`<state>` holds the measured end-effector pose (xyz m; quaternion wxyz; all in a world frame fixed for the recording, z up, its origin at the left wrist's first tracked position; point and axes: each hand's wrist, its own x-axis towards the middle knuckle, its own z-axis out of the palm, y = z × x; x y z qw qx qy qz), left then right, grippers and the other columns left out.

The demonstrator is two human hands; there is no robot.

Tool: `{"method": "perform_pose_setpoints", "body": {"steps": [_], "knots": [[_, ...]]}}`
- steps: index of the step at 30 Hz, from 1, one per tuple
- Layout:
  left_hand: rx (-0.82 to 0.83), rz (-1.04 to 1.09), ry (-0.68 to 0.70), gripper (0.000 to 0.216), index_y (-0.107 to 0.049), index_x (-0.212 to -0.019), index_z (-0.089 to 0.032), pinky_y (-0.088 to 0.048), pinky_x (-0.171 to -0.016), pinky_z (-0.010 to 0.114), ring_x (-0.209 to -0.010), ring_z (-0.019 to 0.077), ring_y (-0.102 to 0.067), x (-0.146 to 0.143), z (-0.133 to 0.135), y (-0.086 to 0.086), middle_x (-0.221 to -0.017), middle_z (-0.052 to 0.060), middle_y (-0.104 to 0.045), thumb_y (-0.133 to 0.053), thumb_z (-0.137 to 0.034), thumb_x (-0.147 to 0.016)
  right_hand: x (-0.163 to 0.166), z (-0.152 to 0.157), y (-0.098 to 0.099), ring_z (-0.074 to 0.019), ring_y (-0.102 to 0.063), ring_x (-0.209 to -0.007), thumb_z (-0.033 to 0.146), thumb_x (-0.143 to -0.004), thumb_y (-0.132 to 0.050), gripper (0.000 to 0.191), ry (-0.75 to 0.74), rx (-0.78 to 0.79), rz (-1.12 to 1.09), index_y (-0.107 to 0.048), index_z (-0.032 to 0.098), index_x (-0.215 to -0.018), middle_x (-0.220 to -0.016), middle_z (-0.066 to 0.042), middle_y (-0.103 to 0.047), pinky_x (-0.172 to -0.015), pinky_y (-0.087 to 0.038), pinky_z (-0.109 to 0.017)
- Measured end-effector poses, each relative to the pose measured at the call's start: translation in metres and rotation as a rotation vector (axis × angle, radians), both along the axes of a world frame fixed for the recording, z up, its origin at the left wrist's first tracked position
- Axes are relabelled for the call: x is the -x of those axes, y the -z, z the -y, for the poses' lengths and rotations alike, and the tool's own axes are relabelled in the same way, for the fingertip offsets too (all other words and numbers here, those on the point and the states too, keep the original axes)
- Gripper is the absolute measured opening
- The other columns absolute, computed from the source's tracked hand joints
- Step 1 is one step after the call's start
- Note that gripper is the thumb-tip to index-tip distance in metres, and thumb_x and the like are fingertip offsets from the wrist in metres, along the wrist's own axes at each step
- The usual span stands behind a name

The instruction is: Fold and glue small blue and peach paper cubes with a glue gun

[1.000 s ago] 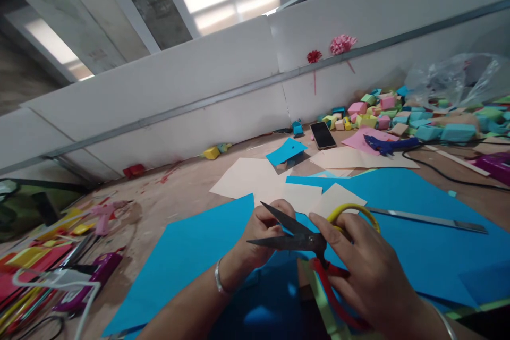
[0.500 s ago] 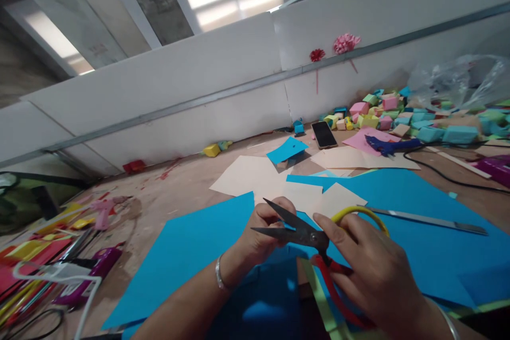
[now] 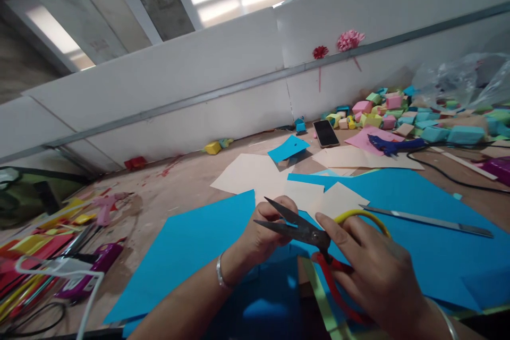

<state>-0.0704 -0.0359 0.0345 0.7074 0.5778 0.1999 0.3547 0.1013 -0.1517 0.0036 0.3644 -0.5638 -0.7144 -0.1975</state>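
Observation:
My right hand (image 3: 372,271) grips a pair of scissors (image 3: 306,234) with one yellow and one red handle loop; the dark blades point left and stand slightly apart. My left hand (image 3: 261,236) pinches a small piece of blue paper (image 3: 290,224) between the blades. Both hands hover over large blue paper sheets (image 3: 191,255) lying on the wooden table (image 3: 175,191).
Cream sheets (image 3: 247,172) lie beyond the hands. A metal ruler (image 3: 430,220) rests on the blue paper at right. A phone (image 3: 325,133), a blue glue gun (image 3: 392,144) with a black cable, and several coloured paper boxes (image 3: 398,111) sit far right. Purple staplers and coloured strips crowd the left edge.
The scissor blades have narrowed slightly on the blue scrap. Both hands have shifted a little to the right; the view has drifted slightly too.

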Motion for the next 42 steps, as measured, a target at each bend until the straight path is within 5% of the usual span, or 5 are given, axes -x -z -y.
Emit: {"method": "perform_pose_setpoints", "body": {"steps": [23,29,42], "knots": [[0.06,-0.026,-0.002,0.018,-0.065,-0.063,-0.012,-0.028,-0.04,0.019,-0.044,0.004,-0.041,-0.001,-0.001,0.003,-0.062,-0.002,-0.053,-0.081,-0.018,-0.061,-0.004,0.002,0.0,-0.0197,-0.055,-0.071,0.034,-0.092,-0.056,0.043,0.019,-0.031,0.036,-0.056,0.019,-0.132,-0.075,-0.004,-0.057,-0.057,-0.026,-0.032],[0.001,-0.002,0.003,0.026,-0.065,-0.064,-0.012,-0.029,-0.039,0.019,-0.043,0.0039,-0.042,-0.002,-0.001,0.003,-0.064,-0.001,-0.053,-0.082,-0.032,-0.065,-0.005,0.002,0.0,-0.0182,-0.053,-0.066,0.035,-0.093,-0.054,0.041,0.03,-0.052,0.056,-0.057,0.02,-0.132,-0.075,-0.003,-0.059,-0.056,-0.024,-0.032],[-0.068,-0.049,0.02,0.032,-0.062,-0.053,-0.011,-0.031,-0.04,0.02,-0.043,0.0034,-0.043,-0.001,-0.006,0.006,-0.069,0.0,-0.055,-0.084,-0.032,-0.062,-0.008,0.004,0.002,-0.0153,-0.045,-0.056,0.031,-0.092,-0.056,0.032,0.083,-0.116,0.075,-0.064,0.025,-0.123,-0.063,0.001,-0.056,-0.055,-0.019,-0.033]]}}
